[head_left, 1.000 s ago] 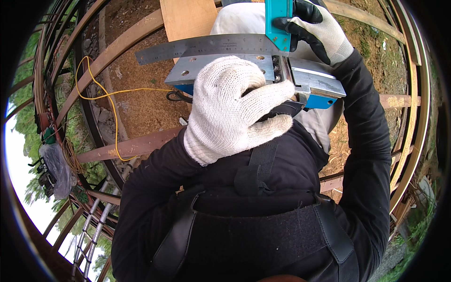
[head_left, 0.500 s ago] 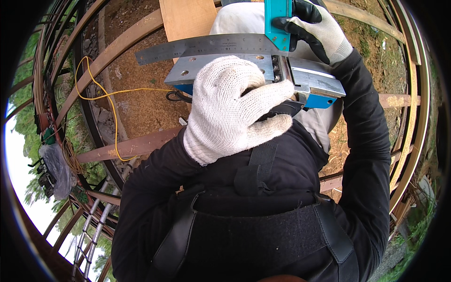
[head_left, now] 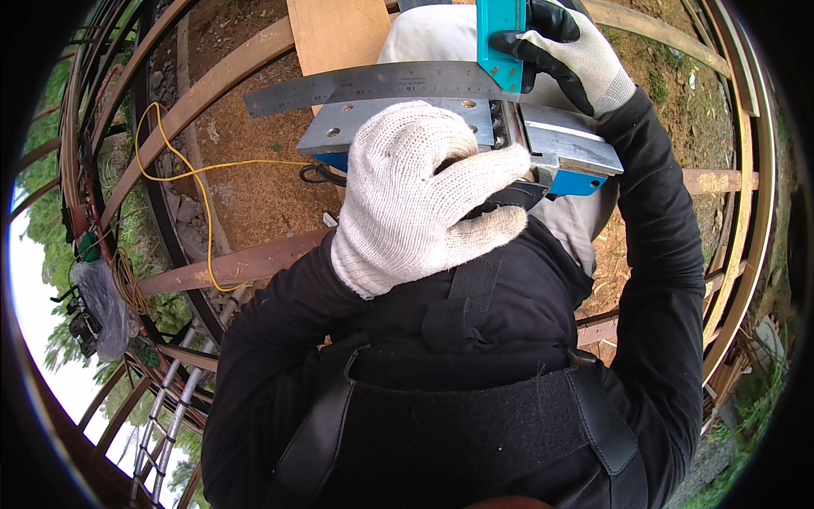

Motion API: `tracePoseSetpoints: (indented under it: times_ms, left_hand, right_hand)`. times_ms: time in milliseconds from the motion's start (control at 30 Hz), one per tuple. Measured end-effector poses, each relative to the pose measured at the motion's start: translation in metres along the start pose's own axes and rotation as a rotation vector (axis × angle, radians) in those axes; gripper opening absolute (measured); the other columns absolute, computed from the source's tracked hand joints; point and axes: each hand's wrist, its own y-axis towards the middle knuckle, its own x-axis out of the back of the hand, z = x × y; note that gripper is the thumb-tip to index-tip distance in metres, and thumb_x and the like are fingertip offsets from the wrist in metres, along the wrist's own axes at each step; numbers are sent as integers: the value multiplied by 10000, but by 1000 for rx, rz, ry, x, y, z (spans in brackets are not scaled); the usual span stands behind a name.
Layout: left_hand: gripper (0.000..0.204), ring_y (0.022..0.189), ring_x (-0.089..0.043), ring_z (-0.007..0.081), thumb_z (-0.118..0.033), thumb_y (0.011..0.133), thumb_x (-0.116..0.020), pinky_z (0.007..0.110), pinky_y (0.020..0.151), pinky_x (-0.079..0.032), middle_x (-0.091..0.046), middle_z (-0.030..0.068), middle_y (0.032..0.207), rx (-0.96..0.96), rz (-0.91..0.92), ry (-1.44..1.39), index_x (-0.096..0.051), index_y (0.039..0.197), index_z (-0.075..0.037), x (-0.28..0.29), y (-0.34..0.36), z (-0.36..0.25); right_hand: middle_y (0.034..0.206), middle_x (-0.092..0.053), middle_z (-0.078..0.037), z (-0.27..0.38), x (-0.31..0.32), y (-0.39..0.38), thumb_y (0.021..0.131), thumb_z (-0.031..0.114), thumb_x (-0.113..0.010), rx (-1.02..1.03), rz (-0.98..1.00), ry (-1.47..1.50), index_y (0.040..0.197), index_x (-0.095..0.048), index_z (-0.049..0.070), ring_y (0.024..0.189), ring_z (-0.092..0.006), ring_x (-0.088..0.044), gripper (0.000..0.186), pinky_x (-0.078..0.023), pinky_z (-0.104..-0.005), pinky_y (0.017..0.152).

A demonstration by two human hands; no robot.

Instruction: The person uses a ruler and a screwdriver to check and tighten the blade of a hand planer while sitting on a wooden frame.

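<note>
An electric hand planer (head_left: 570,140) lies sole up across my lap, its metal plates and cutter gap facing me. My left hand (head_left: 415,195), in a white knit glove, grips the planer's near side; the fingertips are partly hidden behind its body. In my right hand (head_left: 581,64), gloved white with a dark palm, is the teal stock of a try square (head_left: 502,38), pinched between thumb and fingers. The square's steel ruler blade (head_left: 373,83) stretches left along the far edge of the planer's sole.
A wooden board (head_left: 339,38) lies beyond the planer. A yellow cord (head_left: 203,187) runs left across the sawdust-covered ground. Wooden beams (head_left: 229,263) surround me. At the far left hang a plastic bag (head_left: 106,310) and coiled cable, above a metal ladder (head_left: 161,416).
</note>
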Motion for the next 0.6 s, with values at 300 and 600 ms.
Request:
tracePoseSetpoints:
  times_ms: [300,600]
  left_hand:
    - [553,943,-605,284,-369,644,-917,452,856,-482,-605,51,951,-2,-22,-15,-782,1114,-112,-2,0,0]
    - [555,954,-601,286,-399,655,-906,457,874,-475,-601,52,951,-7,-12,11,-783,1118,-118,-1,0,0]
  right_hand:
    - [900,-683,-19,-3,1,0,930,2,-715,3,-16,33,1201,-637,-20,776,-89,-652,282,-527,-237,709]
    - [936,-699,-28,-3,1,1,930,-6,-711,18,-6,25,1232,-627,-23,798,-101,-670,313,-541,-244,712]
